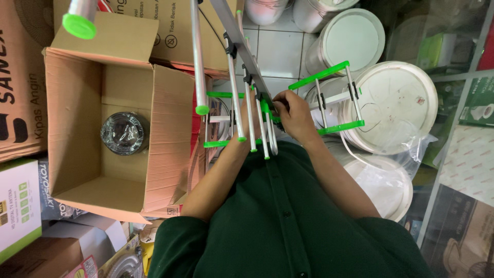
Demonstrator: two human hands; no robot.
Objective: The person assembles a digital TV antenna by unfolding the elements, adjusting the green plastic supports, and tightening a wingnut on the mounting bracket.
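Note:
I hold a metal antenna [247, 56] with silver rods and bright green plastic end caps close in front of my chest. My right hand [294, 114] is closed on the antenna's centre bar where a green clip sits. Behind the silver rods, my left hand [242, 135] is mostly hidden, and it grips the frame from the left side. A green-edged rectangular reflector frame [334, 98] sticks out to the right of my right hand. Another silver tube with a green cap [78, 23] shows at the top left.
An open cardboard box [170, 128] on the left holds a round plastic-wrapped object [123, 134]. More printed cartons [20, 82] are stacked around it. White lidded buckets [396, 103] stand on the right, next to plastic wrap [411, 149]. White tiled floor [278, 49] shows above.

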